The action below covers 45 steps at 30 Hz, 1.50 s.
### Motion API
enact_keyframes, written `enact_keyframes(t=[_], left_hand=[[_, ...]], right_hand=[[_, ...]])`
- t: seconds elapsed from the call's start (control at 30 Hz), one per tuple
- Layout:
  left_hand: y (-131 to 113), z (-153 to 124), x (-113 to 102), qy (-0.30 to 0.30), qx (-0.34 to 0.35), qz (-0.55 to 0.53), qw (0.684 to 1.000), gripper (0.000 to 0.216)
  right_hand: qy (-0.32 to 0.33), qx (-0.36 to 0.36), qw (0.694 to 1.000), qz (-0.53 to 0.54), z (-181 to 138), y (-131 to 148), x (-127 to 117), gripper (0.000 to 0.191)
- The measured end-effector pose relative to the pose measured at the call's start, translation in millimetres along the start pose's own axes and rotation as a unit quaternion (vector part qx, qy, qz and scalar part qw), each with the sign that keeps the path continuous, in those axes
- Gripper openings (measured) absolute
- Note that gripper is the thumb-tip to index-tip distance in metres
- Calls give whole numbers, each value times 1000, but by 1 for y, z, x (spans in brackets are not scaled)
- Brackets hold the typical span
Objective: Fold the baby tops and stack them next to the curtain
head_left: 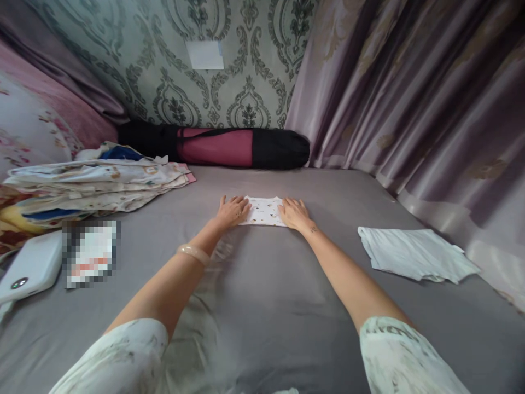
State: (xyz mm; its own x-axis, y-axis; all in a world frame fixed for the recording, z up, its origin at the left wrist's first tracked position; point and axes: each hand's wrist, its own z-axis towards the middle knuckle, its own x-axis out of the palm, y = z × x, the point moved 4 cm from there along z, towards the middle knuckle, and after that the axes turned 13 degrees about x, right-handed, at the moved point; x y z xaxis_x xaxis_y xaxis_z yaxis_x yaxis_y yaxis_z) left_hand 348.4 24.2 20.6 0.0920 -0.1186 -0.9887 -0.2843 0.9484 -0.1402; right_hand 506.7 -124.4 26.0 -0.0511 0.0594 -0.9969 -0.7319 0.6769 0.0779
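A small white piece of cloth (264, 212) with a scattered dark and tan print lies flat on the grey bed sheet (262, 273). It looks folded, but I cannot tell what kind of garment it is. My left hand (234, 211) rests palm down over its left edge, fingers stretched out. Across from it, my right hand (296, 212) lies palm down on the right edge, with its fingers spread too. Both hands hide the cloth's side edges.
A folded white garment (416, 253) lies to the right. On the left are a stack of printed clothes (102, 183), a white power bank (33, 265) and a blurred-out item (92, 254). A black and pink long bag (217, 146) lines the wall; curtains (430, 109) hang right.
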Motion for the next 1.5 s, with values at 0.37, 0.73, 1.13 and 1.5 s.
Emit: enact_keyframes(t=[0.37,0.73,1.13,1.5], left_hand=[[40,52,-27,82,-34,-41,995,25],[72,97,-5,206,-35,-28,977,46],[75,106,-1,241,-18,-18,970,43],[39,56,-6,106,-90,34,990,49]], right_hand=[[99,37,994,4,56,-9,-28,25],[235,14,966,-107,90,3,-30,26],[251,18,959,-132,104,8,-16,31],[63,17,997,-48,38,-4,-15,40]])
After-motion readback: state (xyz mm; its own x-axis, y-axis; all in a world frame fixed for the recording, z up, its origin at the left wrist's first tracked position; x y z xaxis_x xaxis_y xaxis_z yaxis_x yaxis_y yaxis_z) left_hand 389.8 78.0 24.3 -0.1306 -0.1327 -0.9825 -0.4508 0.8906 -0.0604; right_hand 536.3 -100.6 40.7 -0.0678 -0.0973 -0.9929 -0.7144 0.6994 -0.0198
